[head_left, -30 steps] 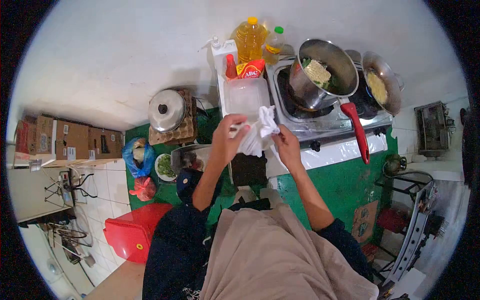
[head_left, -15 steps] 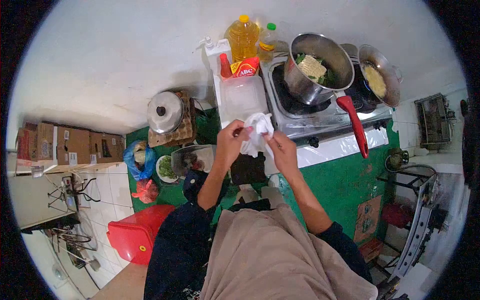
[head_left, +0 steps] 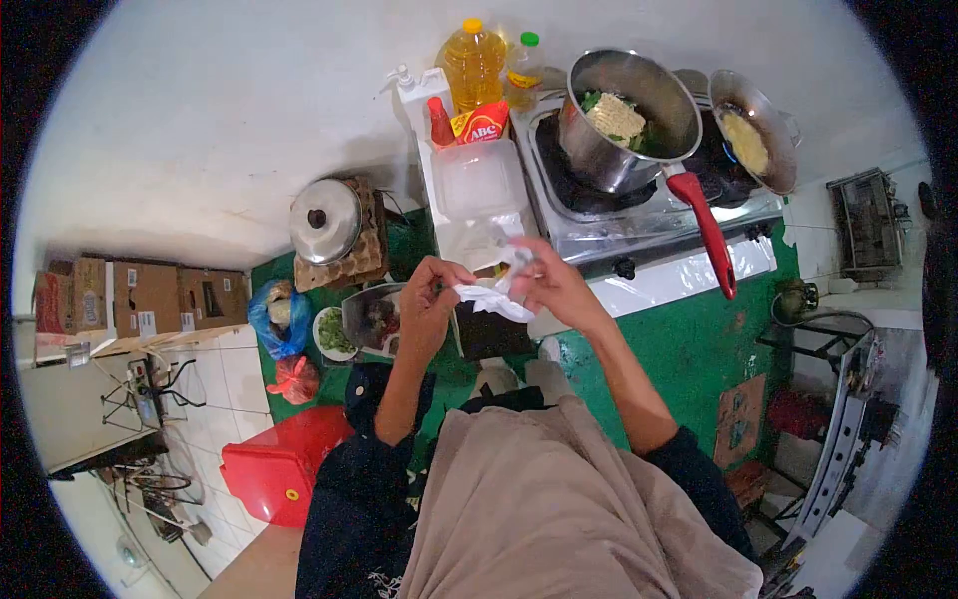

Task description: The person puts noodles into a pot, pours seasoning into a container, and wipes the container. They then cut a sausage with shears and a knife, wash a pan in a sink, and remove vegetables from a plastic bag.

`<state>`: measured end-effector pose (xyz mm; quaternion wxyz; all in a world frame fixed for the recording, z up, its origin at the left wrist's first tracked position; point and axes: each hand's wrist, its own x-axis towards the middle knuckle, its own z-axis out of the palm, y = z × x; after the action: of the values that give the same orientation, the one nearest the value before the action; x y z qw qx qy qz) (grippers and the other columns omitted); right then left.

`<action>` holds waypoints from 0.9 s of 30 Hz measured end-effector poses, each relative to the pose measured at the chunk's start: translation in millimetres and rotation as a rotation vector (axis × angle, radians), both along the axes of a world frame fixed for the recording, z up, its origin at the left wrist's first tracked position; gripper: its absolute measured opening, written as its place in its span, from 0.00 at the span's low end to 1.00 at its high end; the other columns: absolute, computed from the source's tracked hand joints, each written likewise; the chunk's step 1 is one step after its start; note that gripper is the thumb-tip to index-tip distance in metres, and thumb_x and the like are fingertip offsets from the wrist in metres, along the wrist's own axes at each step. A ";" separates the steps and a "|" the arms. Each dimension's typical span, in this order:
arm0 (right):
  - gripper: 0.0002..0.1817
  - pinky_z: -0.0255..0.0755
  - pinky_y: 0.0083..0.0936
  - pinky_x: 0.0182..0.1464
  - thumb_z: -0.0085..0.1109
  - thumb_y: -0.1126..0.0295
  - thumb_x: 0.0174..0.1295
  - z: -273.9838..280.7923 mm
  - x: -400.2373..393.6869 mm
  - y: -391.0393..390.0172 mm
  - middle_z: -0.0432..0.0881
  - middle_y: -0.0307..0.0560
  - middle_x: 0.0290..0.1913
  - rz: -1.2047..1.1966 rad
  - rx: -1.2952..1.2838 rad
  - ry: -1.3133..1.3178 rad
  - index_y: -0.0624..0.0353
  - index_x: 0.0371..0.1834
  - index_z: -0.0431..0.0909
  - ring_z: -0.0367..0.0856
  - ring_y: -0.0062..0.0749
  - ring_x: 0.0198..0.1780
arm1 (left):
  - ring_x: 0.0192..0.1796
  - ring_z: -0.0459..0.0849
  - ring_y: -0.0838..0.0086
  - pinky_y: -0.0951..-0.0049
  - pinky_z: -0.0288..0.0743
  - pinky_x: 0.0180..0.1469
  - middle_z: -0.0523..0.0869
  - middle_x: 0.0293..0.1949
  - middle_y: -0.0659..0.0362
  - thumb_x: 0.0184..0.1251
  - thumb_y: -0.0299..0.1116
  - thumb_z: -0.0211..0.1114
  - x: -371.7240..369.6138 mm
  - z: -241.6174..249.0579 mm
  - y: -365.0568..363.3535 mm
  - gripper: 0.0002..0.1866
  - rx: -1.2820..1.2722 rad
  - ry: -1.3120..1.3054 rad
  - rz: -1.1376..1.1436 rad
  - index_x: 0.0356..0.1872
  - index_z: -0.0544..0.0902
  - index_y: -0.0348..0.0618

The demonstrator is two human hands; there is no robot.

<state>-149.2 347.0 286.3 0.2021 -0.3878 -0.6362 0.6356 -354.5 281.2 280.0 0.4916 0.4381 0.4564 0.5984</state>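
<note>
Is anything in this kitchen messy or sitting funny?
Yes. The pot of noodles sits tilted on the stove, leaning on its side, and its red handle pokes out past the stove's front edge. The right hand and left hand hold a crumpled white tissue. I see no spill.

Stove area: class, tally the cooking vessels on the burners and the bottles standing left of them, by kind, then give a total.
Saucepan with red handle: 1
Wok: 1
Cooking oil bottles: 2
Red sauce bottle: 1
Total: 5
</note>
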 end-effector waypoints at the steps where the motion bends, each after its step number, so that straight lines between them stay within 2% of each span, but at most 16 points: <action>1: 0.15 0.73 0.31 0.38 0.56 0.75 0.57 -1.7 -7.1 3.2 0.79 0.47 0.33 0.041 0.119 -0.111 0.55 0.48 0.77 0.79 0.38 0.33 | 0.40 0.77 0.75 0.76 0.70 0.45 0.79 0.36 0.56 0.47 0.15 0.49 -1.9 -5.7 -5.3 0.11 -0.035 -0.026 -0.010 0.33 0.71 0.38; 2: 0.15 0.73 0.32 0.38 0.56 0.75 0.56 -3.7 -12.8 5.1 0.80 0.48 0.33 0.081 0.237 -0.222 0.55 0.48 0.77 0.80 0.41 0.32 | 0.40 0.77 0.75 0.75 0.71 0.44 0.79 0.35 0.57 0.47 0.15 0.49 -3.8 -9.3 -10.1 0.11 -0.072 -0.053 -0.020 0.33 0.71 0.38; 3: 0.12 0.73 0.35 0.39 0.56 0.75 0.56 -5.3 -16.4 8.0 0.79 0.53 0.33 0.083 0.353 -0.312 0.54 0.45 0.78 0.80 0.47 0.35 | 0.39 0.77 0.74 0.75 0.70 0.43 0.79 0.34 0.57 0.47 0.16 0.50 -5.6 -5.5 -11.7 0.10 -0.086 0.112 -0.013 0.32 0.72 0.37; 5: 0.11 0.73 0.36 0.41 0.55 0.76 0.56 -8.1 -18.4 18.9 0.79 0.54 0.34 -0.134 0.483 -0.269 0.56 0.42 0.78 0.80 0.48 0.37 | 0.37 0.78 0.72 0.74 0.70 0.41 0.78 0.33 0.57 0.46 0.17 0.51 -6.3 12.8 -14.2 0.08 -0.114 0.434 -0.001 0.29 0.75 0.36; 7: 0.08 0.73 0.35 0.42 0.55 0.76 0.57 -10.7 -24.4 30.7 0.78 0.55 0.33 -0.391 0.591 -0.182 0.60 0.39 0.77 0.79 0.47 0.37 | 0.36 0.78 0.69 0.73 0.70 0.40 0.77 0.32 0.56 0.45 0.17 0.52 -5.7 21.9 -16.9 0.07 0.011 0.616 -0.024 0.27 0.76 0.36; 8: 0.07 0.73 0.34 0.41 0.54 0.76 0.57 -9.6 -25.4 27.6 0.78 0.55 0.33 -0.445 0.591 -0.154 0.61 0.39 0.77 0.79 0.47 0.36 | 0.35 0.78 0.67 0.73 0.70 0.40 0.77 0.31 0.56 0.45 0.18 0.52 -5.8 23.2 -20.1 0.06 0.070 0.708 -0.039 0.25 0.77 0.36; 11: 0.05 0.74 0.33 0.40 0.54 0.77 0.57 24.5 -27.8 20.2 0.77 0.53 0.31 -0.559 0.655 -0.059 0.61 0.35 0.78 0.79 0.46 0.34 | 0.35 0.77 0.64 0.72 0.70 0.39 0.76 0.31 0.54 0.45 0.18 0.52 -5.8 20.5 -20.6 0.05 0.073 0.666 -0.002 0.23 0.76 0.35; 14: 0.10 0.74 0.30 0.43 0.58 0.76 0.54 27.5 -31.6 -5.8 0.81 0.52 0.38 -0.114 0.503 -0.196 0.59 0.41 0.80 0.80 0.42 0.40 | 0.35 0.77 0.64 0.72 0.70 0.39 0.76 0.31 0.54 0.46 0.17 0.51 -3.4 19.4 -20.7 0.06 0.052 0.585 -0.027 0.24 0.76 0.36; 17: 0.12 0.73 0.36 0.48 0.55 0.72 0.57 -57.9 -46.6 6.7 0.81 0.53 0.45 0.310 0.486 -0.620 0.57 0.44 0.81 0.80 0.50 0.46 | 0.35 0.76 0.64 0.71 0.70 0.39 0.75 0.31 0.54 0.46 0.16 0.50 3.7 20.2 -14.2 0.07 0.102 0.542 -0.051 0.24 0.75 0.36; 20: 0.16 0.69 0.38 0.56 0.51 0.67 0.61 -84.9 -58.0 32.3 0.80 0.54 0.51 0.487 0.428 -0.862 0.53 0.51 0.79 0.77 0.52 0.53 | 0.35 0.76 0.64 0.71 0.69 0.39 0.75 0.31 0.54 0.46 0.15 0.50 9.2 16.7 -9.8 0.07 0.147 0.508 -0.052 0.24 0.74 0.37; 24: 0.16 0.70 0.38 0.55 0.51 0.64 0.60 -115.1 -66.8 48.8 0.80 0.54 0.49 0.508 0.429 -0.934 0.54 0.49 0.80 0.77 0.51 0.52 | 0.36 0.76 0.64 0.72 0.69 0.39 0.75 0.31 0.55 0.46 0.14 0.50 15.8 14.4 -11.6 0.08 0.147 0.538 -0.049 0.24 0.75 0.38; 25: 0.16 0.70 0.38 0.55 0.51 0.63 0.60 -120.2 -68.6 50.6 0.80 0.54 0.49 0.505 0.434 -0.937 0.54 0.49 0.80 0.77 0.51 0.52 | 0.38 0.77 0.67 0.73 0.70 0.41 0.77 0.37 0.55 0.52 0.19 0.51 12.1 7.6 -13.4 0.08 0.175 0.586 -0.087 0.32 0.77 0.39; 27: 0.17 0.70 0.38 0.55 0.51 0.61 0.60 -128.9 -69.7 54.5 0.80 0.54 0.48 0.493 0.437 -0.940 0.55 0.48 0.80 0.78 0.51 0.52 | 0.42 0.78 0.68 0.71 0.71 0.43 0.79 0.38 0.56 0.54 0.23 0.53 17.7 4.3 -11.5 0.11 -0.025 0.368 0.177 0.40 0.77 0.39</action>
<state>-218.9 401.5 157.3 -0.1811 -0.4181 -0.8460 0.2769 -336.8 269.6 284.3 0.3507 0.4922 0.5824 0.5436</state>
